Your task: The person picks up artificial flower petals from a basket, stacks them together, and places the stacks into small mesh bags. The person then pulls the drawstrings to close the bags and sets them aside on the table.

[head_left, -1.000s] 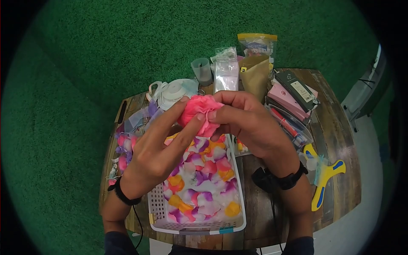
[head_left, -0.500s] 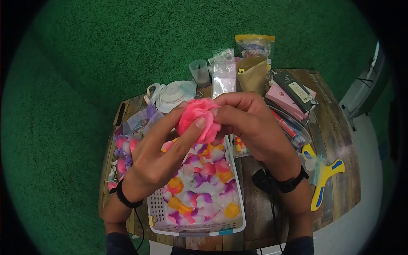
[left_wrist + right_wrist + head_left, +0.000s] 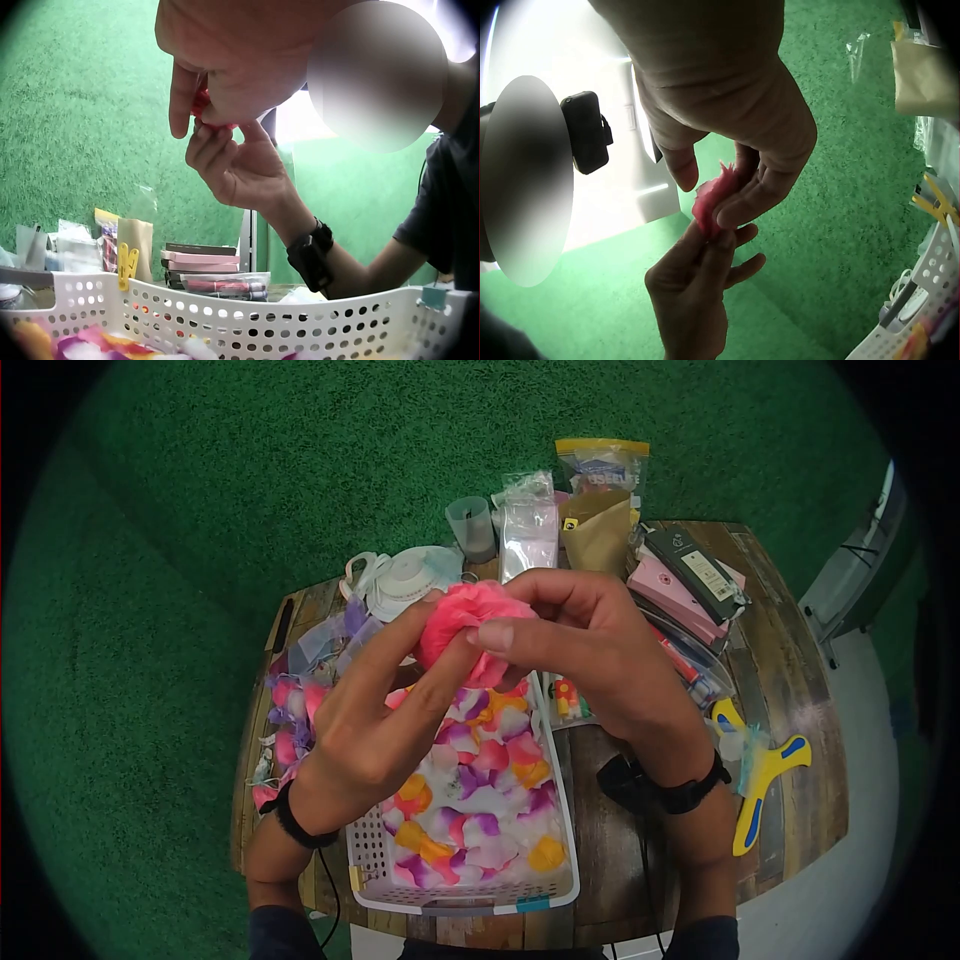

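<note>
Both hands hold a ruffled pink flower (image 3: 470, 622) above the far part of a white basket (image 3: 568, 810). In the head view my left hand (image 3: 375, 720) grips it from the left, index fingertip at its centre. My right hand (image 3: 600, 660) holds the other side, thumb across the front of the petals. The right wrist view shows the pink flower (image 3: 714, 201) between the left hand's (image 3: 694, 289) fingertips below and the right hand's (image 3: 735, 112) curled fingers above. Loose purple, orange and pink petals (image 3: 490, 825) lie in the basket.
A white ribbon roll (image 3: 408, 582), a clear cup (image 3: 472, 530) and a brown paper bag (image 3: 600, 540) stand behind the hands. Boxes (image 3: 690, 580) and a yellow-blue tool (image 3: 765, 790) lie to the right; wrapped pink bundles (image 3: 290, 710) are on the left.
The right thumb has moved left over the front of the flower, and the flower has turned and tilted slightly between the fingers. Both hands still hold it.
</note>
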`<action>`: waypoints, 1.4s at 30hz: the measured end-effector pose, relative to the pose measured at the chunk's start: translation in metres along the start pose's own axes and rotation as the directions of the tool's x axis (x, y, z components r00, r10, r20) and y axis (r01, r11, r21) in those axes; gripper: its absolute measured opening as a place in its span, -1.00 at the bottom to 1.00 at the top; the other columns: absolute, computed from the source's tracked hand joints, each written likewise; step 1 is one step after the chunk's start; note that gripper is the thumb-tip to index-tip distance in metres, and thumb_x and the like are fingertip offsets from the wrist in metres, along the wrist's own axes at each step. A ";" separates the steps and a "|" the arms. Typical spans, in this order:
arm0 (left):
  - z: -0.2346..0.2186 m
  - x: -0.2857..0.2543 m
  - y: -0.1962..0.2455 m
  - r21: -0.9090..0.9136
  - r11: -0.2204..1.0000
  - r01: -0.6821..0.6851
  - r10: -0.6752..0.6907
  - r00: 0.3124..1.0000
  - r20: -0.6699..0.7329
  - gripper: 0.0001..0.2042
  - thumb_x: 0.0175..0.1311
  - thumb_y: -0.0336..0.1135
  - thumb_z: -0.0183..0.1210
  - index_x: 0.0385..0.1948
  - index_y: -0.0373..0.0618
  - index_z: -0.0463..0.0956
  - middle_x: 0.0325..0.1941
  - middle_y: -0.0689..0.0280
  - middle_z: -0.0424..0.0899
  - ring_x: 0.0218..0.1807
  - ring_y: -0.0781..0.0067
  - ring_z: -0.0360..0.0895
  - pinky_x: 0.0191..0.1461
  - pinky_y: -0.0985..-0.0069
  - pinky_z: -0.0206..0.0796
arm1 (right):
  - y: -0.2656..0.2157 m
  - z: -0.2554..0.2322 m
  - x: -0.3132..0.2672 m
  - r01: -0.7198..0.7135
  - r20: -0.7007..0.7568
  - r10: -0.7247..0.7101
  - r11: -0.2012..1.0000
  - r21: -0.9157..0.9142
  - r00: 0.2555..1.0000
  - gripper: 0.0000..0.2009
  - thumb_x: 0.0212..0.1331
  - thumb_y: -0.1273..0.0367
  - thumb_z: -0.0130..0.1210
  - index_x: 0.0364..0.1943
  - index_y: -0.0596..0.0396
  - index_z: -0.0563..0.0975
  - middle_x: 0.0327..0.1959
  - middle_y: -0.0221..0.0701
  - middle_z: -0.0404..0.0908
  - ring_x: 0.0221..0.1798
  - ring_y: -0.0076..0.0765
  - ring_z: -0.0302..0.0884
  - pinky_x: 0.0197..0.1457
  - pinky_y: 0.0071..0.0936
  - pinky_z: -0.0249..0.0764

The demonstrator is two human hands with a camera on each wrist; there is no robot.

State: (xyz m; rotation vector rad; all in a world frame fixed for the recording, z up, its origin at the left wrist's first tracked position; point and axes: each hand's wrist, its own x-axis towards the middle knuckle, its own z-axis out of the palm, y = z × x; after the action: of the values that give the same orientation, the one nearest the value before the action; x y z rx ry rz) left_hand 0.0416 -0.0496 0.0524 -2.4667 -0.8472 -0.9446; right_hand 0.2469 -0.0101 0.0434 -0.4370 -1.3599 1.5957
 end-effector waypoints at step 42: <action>0.097 -0.009 -0.051 -0.297 0.915 0.273 -0.034 0.785 0.618 -0.94 0.10 -0.46 0.21 -0.44 -0.24 0.58 -0.18 0.22 0.61 -0.28 0.22 0.64 -0.26 0.35 0.47 | -0.003 -0.038 0.006 0.118 -0.351 -0.232 0.941 -0.317 0.907 -0.80 0.14 0.44 0.22 -0.20 0.28 0.62 -0.38 -0.40 0.68 -0.39 -0.62 0.60 -0.30 -0.63 0.55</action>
State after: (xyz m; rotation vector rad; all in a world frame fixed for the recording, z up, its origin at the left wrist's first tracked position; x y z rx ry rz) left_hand 0.0492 0.0355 -0.0166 -3.1492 -1.1747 -0.3569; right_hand 0.2744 0.0163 0.0361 -0.7403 -1.2862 1.0920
